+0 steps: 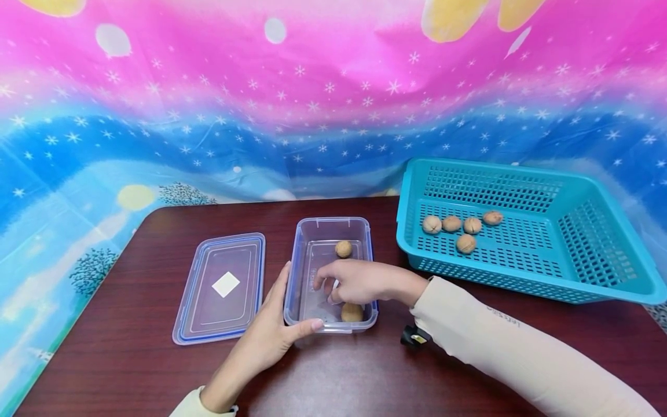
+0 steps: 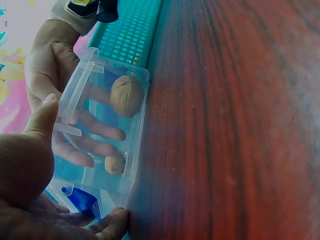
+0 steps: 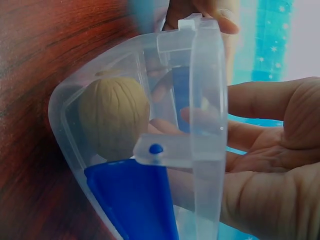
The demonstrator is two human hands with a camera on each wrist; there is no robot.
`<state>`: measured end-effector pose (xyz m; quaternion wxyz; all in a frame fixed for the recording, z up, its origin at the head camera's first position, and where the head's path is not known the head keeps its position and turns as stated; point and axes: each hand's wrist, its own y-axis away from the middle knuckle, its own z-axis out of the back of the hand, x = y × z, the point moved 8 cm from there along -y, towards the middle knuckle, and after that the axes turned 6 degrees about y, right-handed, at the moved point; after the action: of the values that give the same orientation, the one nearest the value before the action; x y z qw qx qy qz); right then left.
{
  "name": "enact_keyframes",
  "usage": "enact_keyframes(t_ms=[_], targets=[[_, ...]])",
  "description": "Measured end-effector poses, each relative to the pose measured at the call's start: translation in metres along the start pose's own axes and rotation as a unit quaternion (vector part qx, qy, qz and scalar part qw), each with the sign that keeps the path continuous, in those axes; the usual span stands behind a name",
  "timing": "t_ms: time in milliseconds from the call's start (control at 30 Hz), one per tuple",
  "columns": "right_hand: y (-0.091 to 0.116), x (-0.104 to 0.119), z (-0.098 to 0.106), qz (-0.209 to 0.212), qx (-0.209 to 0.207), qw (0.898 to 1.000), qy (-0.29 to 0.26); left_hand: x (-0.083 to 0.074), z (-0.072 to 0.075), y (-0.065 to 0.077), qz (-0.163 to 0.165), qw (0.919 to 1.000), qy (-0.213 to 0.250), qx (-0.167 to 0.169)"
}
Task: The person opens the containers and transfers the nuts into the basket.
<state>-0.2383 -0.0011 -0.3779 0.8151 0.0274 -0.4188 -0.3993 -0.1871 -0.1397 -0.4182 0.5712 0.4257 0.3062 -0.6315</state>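
A clear plastic food container (image 1: 307,231) with blue clips stands on the table, and two walnuts lie in it, one walnut (image 1: 343,249) toward the far end and another walnut (image 1: 352,313) in the near right corner. My left hand (image 1: 271,330) grips the container's near left corner, thumb over the front rim and fingers along the left side. Reaching in over the right wall, my right hand (image 1: 359,281) is inside the container with loosely spread fingers (image 2: 102,127) and nothing between them. Through the clear wall, the near walnut (image 3: 115,117) shows large in the right wrist view.
The container's clear lid (image 1: 239,260), with a white diamond label, lies flat to the left. At the back right a turquoise basket (image 1: 526,286) holds several walnuts (image 1: 466,244). A patterned cloth (image 1: 312,116) hangs behind the dark wooden table (image 1: 130,324).
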Motion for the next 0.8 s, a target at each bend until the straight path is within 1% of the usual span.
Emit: enact_keyframes(t_ms=[167, 300, 500, 700, 800], targets=[[-0.001, 0.001, -0.002, -0.002, 0.014, 1.0, 0.01, 0.0, 0.001, 0.001, 0.002, 1.0, -0.003, -0.003], [-0.001, 0.001, -0.003, -0.004, 0.023, 1.0, 0.002, 0.0, 0.0, 0.0, 0.001, 1.0, -0.003, -0.004], [-0.004, -0.003, -0.006, -0.014, 0.036, 0.998, -0.041, 0.0, 0.0, 0.001, 0.0, 1.0, -0.002, -0.003], [-0.008, -0.007, -0.014, -0.018, 0.059, 0.993, -0.098, 0.0, 0.0, 0.001, 0.001, 1.0, 0.001, -0.001], [-0.009, -0.007, -0.016, -0.013, 0.07, 0.991, -0.114, 0.0, 0.0, 0.001, 0.001, 1.0, 0.001, 0.0]])
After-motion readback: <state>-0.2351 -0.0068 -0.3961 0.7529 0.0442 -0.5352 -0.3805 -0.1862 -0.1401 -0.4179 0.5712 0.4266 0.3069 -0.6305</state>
